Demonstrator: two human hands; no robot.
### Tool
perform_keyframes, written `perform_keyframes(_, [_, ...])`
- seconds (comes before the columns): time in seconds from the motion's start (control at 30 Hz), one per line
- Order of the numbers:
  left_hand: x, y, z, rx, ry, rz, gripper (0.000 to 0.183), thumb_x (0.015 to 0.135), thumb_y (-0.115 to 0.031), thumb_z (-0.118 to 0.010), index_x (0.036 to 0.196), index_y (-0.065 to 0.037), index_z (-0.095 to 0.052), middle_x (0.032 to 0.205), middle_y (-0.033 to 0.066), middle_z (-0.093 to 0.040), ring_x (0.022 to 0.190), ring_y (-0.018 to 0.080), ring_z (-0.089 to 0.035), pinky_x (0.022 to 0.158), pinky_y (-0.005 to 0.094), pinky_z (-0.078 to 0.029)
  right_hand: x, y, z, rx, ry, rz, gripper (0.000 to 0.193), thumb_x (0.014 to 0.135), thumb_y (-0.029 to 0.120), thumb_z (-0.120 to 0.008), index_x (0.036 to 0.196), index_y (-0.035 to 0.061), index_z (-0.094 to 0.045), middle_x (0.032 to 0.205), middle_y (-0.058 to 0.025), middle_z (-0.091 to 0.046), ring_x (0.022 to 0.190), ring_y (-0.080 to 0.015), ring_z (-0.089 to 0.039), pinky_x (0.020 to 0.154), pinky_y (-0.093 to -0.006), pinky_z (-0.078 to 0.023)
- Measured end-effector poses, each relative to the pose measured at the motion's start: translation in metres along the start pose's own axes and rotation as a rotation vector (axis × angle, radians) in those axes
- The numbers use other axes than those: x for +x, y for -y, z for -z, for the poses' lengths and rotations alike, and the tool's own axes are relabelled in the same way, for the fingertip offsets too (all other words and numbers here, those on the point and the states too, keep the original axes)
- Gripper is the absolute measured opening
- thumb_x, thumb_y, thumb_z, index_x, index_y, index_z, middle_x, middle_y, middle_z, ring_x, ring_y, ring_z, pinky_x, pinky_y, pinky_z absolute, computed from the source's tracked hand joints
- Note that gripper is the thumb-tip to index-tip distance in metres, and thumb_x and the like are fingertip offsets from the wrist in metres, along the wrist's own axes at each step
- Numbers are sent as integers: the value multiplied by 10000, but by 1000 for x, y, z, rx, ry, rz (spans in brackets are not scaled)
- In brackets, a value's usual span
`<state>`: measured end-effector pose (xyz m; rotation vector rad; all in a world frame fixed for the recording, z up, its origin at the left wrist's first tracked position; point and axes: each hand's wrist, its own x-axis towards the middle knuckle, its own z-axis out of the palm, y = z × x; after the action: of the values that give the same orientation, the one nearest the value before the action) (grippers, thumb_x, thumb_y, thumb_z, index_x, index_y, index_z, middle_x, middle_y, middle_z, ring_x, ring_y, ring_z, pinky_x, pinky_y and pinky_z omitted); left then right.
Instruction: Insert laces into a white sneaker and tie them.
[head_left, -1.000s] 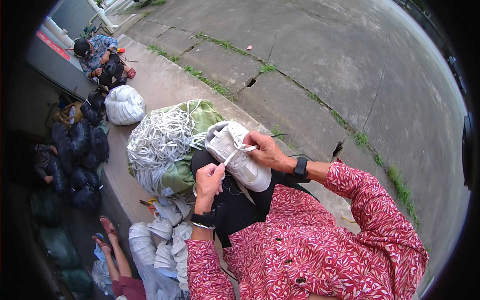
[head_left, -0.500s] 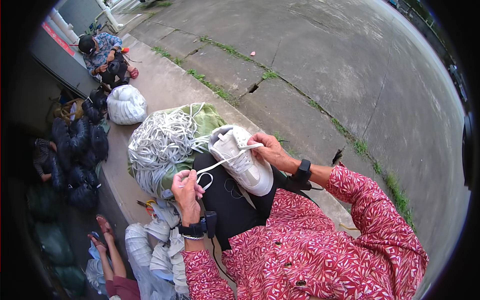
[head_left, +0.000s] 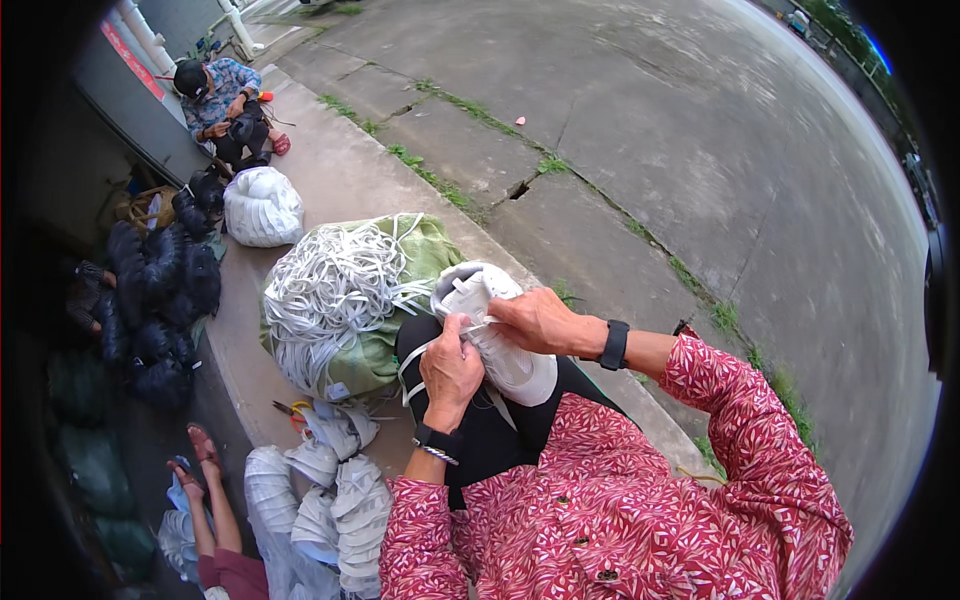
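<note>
A white shoe (head_left: 527,372) rests on my dark-trousered lap, its opening turned away from me. Both of my hands are at its upper part, over the lacing. My left hand (head_left: 450,372) is closed in a pinch on a white shoelace (head_left: 408,385), whose loose length hangs beside the wrist. Fingers bent, my right hand (head_left: 540,320) pinches the lace at the shoe's right side; its fingertips are partly hidden. Just beyond my knees lies a large tangled heap of white laces (head_left: 335,275) on a green sack (head_left: 375,345).
Scissors with orange-yellow handles (head_left: 293,410) lie left of my knees, near stacked white shoe parts (head_left: 360,510) in plastic. A white bundle (head_left: 263,207) and black bundles (head_left: 160,280) stand farther off. One co-worker (head_left: 225,105) sits at the far left; another person's legs (head_left: 215,490) show nearby.
My left hand has moved right and up to the shoe, next to the right hand. The lace stretched between the hands has been drawn in. The view has shifted slightly.
</note>
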<state>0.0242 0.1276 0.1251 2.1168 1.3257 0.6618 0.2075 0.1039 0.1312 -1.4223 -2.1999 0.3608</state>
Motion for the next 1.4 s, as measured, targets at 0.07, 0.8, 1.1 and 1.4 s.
perform_keyframes(0.07, [3, 1, 1, 13, -2, 2, 298, 714, -28, -500, 1005, -83, -535, 725, 186, -619, 714, 382, -609, 621, 482, -450, 0, 1, 7, 8, -9, 7, 178, 759, 147, -635, 808, 57, -489, 589, -147, -526, 552, -352, -547, 472, -427, -396])
perform_keyframes(0.8, [3, 51, 12, -901, -72, 409, 143, 879, -40, -486, 952, 55, -563, 769, 117, -620, 594, 176, -630, 503, 240, -512, -182, -171, 164, 1682, -849, -840, 221, 877, 96, -554, 1091, 41, -536, 796, -29, -583, 665, -122, -560, 573, -244, -483])
perform_keyframes(1.1, [-10, 40, 11, -559, 322, 317, 242, 918, -169, -437, 912, 32, -571, 602, 54, -581, 387, 76, -475, 327, 201, -327, -333, -224, 152, 1505, -1289, -1142, 194, 835, 38, -567, 1027, 68, -556, 793, -32, -600, 645, -152, -584, 533, -264, -494])
perform_keyframes(1.4, [-1, 29, 13, -467, 427, 378, 209, 855, -111, -458, 794, 18, -611, 526, 57, -565, 370, 106, -475, 348, 251, -368, -389, -252, 107, 1462, -1449, -1319, 105, 880, 127, -520, 877, 60, -601, 714, -17, -605, 610, -143, -593, 486, -256, -489])
